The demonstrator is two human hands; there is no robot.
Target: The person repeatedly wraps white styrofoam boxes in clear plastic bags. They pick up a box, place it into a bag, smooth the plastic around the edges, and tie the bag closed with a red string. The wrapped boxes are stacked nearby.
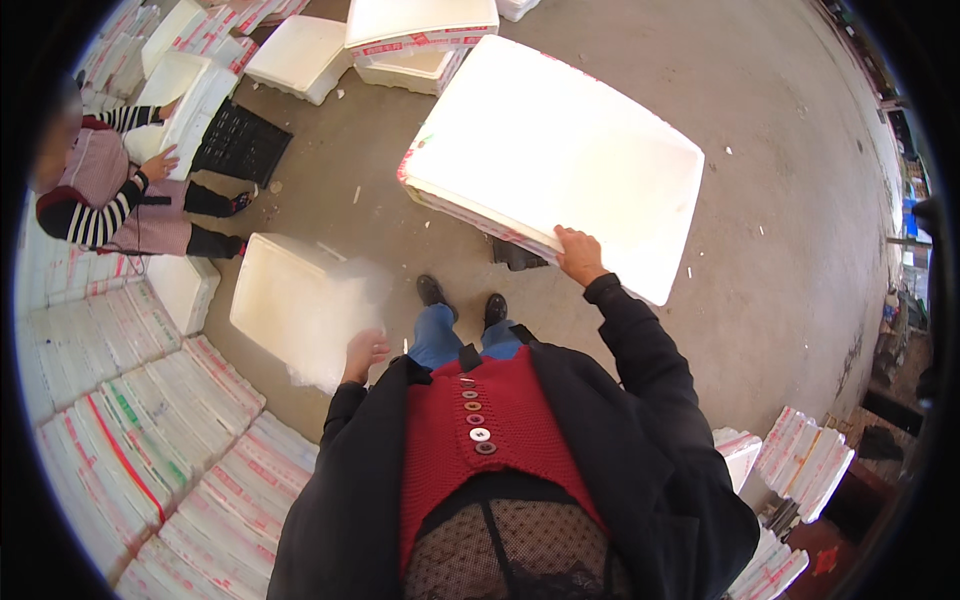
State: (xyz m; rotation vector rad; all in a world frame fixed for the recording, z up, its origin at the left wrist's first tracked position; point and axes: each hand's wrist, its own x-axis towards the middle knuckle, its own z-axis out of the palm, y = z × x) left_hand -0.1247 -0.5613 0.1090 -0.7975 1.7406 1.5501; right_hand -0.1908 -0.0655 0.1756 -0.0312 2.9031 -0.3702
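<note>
My right hand (581, 255) grips the near rim of a large white polystyrene foam box (555, 142), with the thumb over the edge. The box lies tilted in front of me, its hollow brightly overexposed, and red print runs along its side. Beneath its near edge, part of a dark plastic object (521, 255) shows. To the left of my legs, my left hand (366, 354) is held with fingers loosely bent and nothing visible in them. Just beyond it stands another foam box (277, 300), its right side blurred by a whitish haze.
At left, a co-worker in striped sleeves holds a foam box (199, 112) by a black plastic crate (244, 141). More foam boxes (300, 52) lie at the top. Stacked foam pieces (142, 420) line the lower left; others (802, 461) stand lower right. White scraps dot the concrete floor (765, 165).
</note>
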